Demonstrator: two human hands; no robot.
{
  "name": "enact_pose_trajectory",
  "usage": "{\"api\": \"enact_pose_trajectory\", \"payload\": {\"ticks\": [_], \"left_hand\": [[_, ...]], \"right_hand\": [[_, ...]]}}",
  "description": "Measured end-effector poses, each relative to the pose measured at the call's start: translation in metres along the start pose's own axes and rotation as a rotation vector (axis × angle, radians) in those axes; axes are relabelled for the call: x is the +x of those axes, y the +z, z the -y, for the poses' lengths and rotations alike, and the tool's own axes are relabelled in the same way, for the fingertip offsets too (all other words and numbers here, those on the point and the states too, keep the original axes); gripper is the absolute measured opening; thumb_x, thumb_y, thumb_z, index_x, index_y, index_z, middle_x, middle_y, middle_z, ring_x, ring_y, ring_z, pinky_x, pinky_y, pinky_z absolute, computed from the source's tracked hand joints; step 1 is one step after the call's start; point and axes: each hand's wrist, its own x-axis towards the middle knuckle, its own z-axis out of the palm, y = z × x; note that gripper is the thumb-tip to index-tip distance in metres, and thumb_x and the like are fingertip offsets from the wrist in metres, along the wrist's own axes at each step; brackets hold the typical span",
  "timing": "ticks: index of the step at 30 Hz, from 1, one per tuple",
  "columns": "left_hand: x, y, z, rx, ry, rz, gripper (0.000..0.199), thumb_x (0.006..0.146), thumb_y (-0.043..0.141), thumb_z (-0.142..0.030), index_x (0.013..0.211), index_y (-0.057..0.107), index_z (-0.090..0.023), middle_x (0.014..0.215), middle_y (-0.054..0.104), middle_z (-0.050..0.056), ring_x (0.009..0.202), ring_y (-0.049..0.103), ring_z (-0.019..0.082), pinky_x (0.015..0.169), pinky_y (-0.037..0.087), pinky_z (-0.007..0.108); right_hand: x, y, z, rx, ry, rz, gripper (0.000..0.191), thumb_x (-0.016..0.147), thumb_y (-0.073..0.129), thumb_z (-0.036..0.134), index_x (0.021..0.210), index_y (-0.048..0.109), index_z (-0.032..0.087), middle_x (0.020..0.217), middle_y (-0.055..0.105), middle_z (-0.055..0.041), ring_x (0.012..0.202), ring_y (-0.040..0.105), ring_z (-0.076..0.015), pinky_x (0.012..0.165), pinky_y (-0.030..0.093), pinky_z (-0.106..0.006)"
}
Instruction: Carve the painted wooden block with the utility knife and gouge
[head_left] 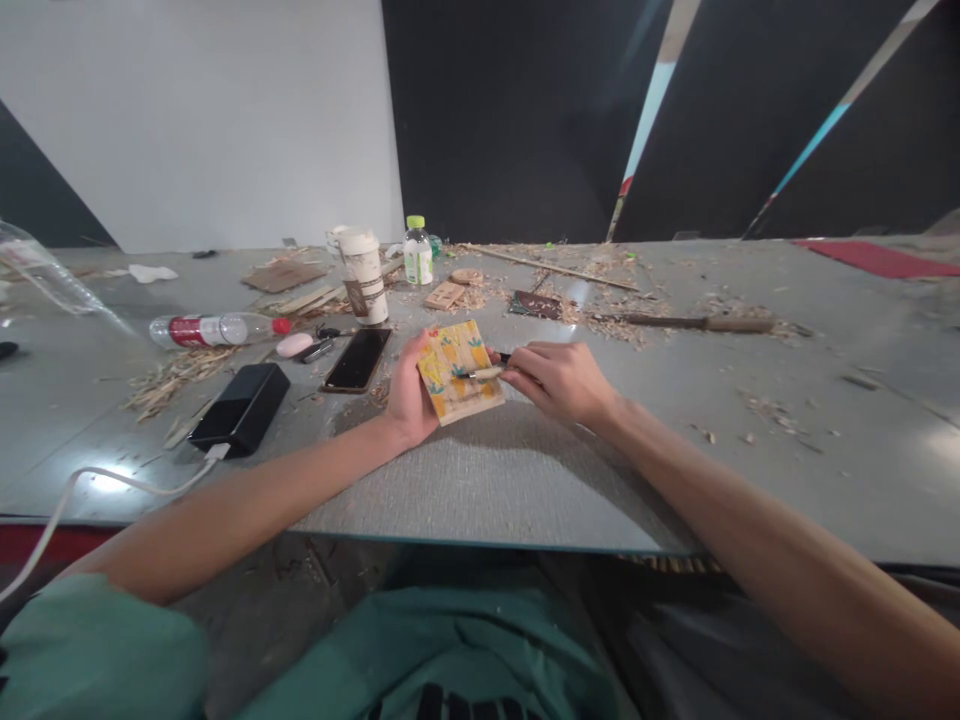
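Near the middle of the head view, my left hand [412, 398] grips a small wooden board [459, 372] painted with yellow and blue-green shapes, holding it tilted above the table's front part. My right hand [562, 380] is closed round a thin tool [486, 373] with a pale section and a dark tip. The tool's tip lies over the painted face; whether it touches the wood is too small to tell. Part of my left fingers is hidden behind the board.
Left of my hands are a phone [358, 360], a black box [241, 408] with a white cable and a lying bottle [214, 330]. Behind stand a paper cup [362, 277] and a green-capped bottle [418, 252]. A long-handled tool [739, 325] lies right among wood shavings.
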Motion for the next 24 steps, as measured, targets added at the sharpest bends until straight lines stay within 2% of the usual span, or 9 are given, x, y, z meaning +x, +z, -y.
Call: {"api": "enact_pose_trajectory", "payload": {"ticks": [5, 12, 17, 24], "left_hand": [[-0.002, -0.001, -0.001, -0.013, 0.017, 0.013, 0.060, 0.100, 0.059, -0.068, 0.134, 0.068, -0.020, 0.110, 0.083, 0.015, 0.110, 0.080, 0.039, 0.094, 0.063, 0.056], [-0.003, -0.001, -0.001, 0.015, 0.025, 0.035, 0.066, 0.098, 0.058, -0.075, 0.131, 0.071, -0.018, 0.109, 0.082, 0.014, 0.094, 0.080, 0.032, 0.082, 0.065, 0.046], [0.000, -0.005, -0.002, 0.033, 0.053, 0.011, 0.066, 0.098, 0.058, -0.075, 0.126, 0.074, -0.017, 0.106, 0.081, 0.012, 0.092, 0.079, 0.028, 0.080, 0.064, 0.041], [0.000, -0.005, 0.000, 0.044, 0.077, 0.002, 0.064, 0.099, 0.058, -0.075, 0.128, 0.072, -0.019, 0.107, 0.081, 0.012, 0.095, 0.079, 0.030, 0.082, 0.064, 0.044]], "right_hand": [[0.000, -0.002, 0.001, -0.003, -0.021, -0.019, 0.030, 0.106, 0.070, 0.045, 0.118, 0.070, 0.017, 0.106, 0.073, -0.0035, 0.084, 0.070, -0.0159, 0.076, 0.062, -0.035], [0.002, -0.005, 0.005, -0.011, -0.090, -0.025, 0.027, 0.106, 0.070, 0.044, 0.108, 0.071, 0.017, 0.095, 0.071, -0.0006, 0.079, 0.068, -0.0146, 0.073, 0.060, -0.033], [0.003, -0.005, 0.007, -0.010, -0.117, -0.033, 0.028, 0.107, 0.069, 0.045, 0.103, 0.070, 0.017, 0.088, 0.068, 0.0012, 0.074, 0.066, -0.0136, 0.071, 0.059, -0.032], [0.004, -0.006, 0.011, -0.008, -0.142, -0.031, 0.028, 0.107, 0.068, 0.045, 0.101, 0.069, 0.017, 0.086, 0.067, 0.0018, 0.073, 0.065, -0.0132, 0.070, 0.058, -0.031]]}}
